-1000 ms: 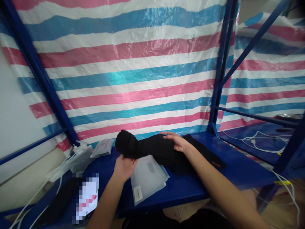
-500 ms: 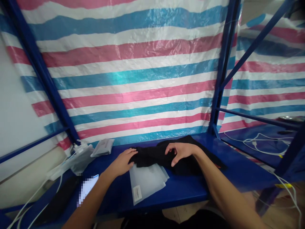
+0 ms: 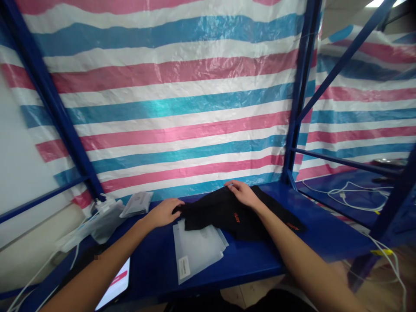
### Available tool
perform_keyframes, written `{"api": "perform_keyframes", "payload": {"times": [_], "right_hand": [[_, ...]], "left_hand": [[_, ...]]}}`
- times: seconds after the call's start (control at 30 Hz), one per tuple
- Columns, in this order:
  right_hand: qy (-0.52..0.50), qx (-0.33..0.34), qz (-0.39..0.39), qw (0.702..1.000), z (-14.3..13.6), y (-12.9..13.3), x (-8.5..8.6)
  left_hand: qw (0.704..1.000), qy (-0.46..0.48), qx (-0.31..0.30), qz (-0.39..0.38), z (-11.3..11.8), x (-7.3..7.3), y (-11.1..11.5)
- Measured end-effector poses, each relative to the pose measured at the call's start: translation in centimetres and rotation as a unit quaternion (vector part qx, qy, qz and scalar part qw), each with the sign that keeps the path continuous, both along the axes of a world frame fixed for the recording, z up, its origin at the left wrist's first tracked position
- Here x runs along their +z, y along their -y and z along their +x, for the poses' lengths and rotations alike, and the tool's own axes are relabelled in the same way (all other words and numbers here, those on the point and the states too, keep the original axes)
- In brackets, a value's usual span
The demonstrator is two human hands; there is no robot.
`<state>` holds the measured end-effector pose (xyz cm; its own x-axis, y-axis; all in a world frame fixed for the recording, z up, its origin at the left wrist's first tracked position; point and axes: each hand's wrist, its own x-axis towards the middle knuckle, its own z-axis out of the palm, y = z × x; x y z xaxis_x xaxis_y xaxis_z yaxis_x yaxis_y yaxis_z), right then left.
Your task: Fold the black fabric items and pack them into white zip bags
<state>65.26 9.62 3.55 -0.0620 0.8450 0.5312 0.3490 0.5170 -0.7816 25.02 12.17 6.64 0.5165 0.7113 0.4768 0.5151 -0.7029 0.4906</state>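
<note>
A black garment point(image 3: 214, 212) with small orange lettering lies partly spread over the blue bench; its exact kind is hard to make out. My left hand point(image 3: 167, 211) pinches its left edge between thumb and fingers. Toward its far edge, my right hand point(image 3: 242, 191) rests on the cloth with the fingers stretched out to the left. Partly under the garment's near side lies a frosted clear plastic bag point(image 3: 201, 253) with a white label point(image 3: 184, 268) at its lower left corner.
At the left are a packed plastic pouch point(image 3: 138, 203), a white power strip point(image 3: 104, 206) with cables, and a lit phone point(image 3: 117, 284) partly behind my left forearm. Blue metal posts point(image 3: 294, 117) frame the bench point(image 3: 247, 264). Striped sheeting point(image 3: 182, 104) hangs behind. White cables point(image 3: 354, 195) lie at the right.
My right hand has moved to the far edge of the garment and its fingers have straightened. The cloth is more spread out, with orange lettering now showing. My left hand stays at the left edge.
</note>
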Motion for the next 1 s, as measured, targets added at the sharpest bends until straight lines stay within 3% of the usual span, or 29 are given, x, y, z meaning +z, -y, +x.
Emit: {"api": "perform_keyframes", "payload": {"times": [0.17,0.33,0.47,0.63,0.73,0.8,0.87,1.0], "right_hand": [[-0.031,0.085,-0.076,0.993,-0.5,-0.6,-0.5],[-0.166,-0.006,-0.027,0.986,0.6,-0.9,1.0],[-0.234,-0.062,0.063,0.968,3.1,1.2,4.3],[-0.191,-0.116,0.141,0.964,6.7,6.9,9.5],[-0.142,-0.165,0.131,0.967,8.3,10.0,12.0],[-0.119,-0.174,0.128,0.969,9.0,11.4,13.2],[-0.106,-0.17,0.135,0.97,9.4,12.4,13.9],[-0.087,-0.15,0.139,0.975,9.8,13.5,14.6]], "left_hand": [[0.999,-0.011,0.038,-0.018,0.8,0.6,-1.8],[0.997,0.019,0.073,0.012,2.4,2.0,-2.4],[0.995,0.075,0.036,0.048,5.0,5.2,-0.4],[0.991,0.078,-0.082,0.067,8.9,10.4,4.1],[0.987,0.046,-0.152,0.011,10.7,12.3,5.9],[0.981,0.009,-0.184,-0.055,11.6,12.8,6.6],[0.98,-0.012,-0.169,-0.101,12.2,12.7,7.0],[0.988,-0.074,-0.103,-0.087,13.0,11.9,7.7]]}}
